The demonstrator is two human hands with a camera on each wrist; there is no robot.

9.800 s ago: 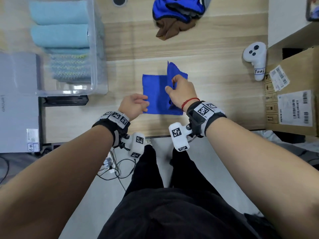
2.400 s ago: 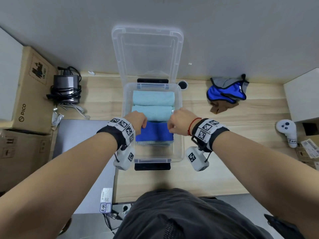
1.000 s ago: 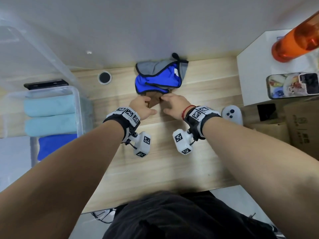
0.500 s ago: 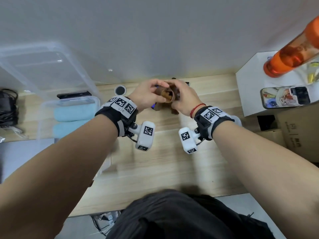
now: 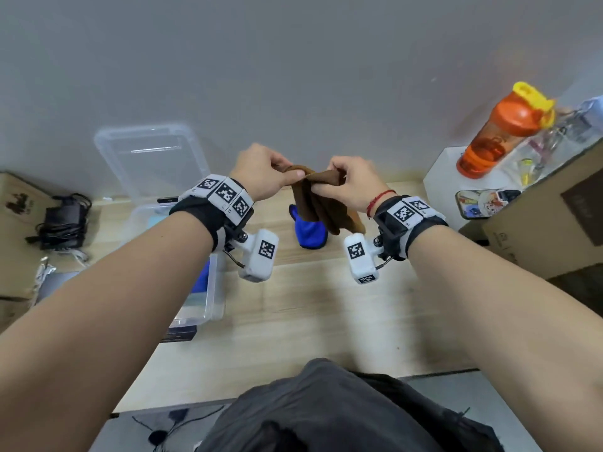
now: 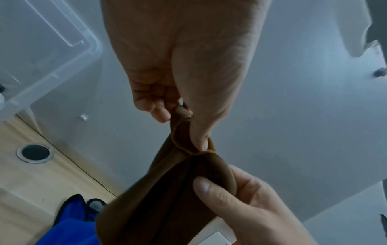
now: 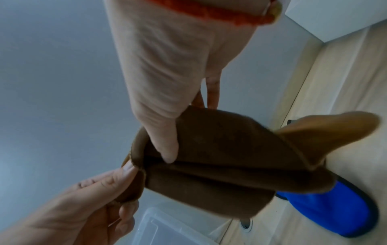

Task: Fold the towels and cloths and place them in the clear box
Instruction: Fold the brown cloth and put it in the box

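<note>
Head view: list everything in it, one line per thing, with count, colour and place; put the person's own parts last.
brown cloth: 1, brown, held up above the desk between both hands.
blue cloth: 1, blue, on the desk behind the brown cloth.
clear box: 1, transparent, left on the desk, folded blue and light blue cloths inside.
lid: 1, clear, upright against the wall.
bottle: 1, orange with yellow cap, on the white box at right.
phone: 1, far right.
cardboard boxes: brown, at both sides.
charger: 1, black, far left.
desk: 1, light wood.
left hand: pinches the cloth's edge.
right hand: grips the cloth.
</note>
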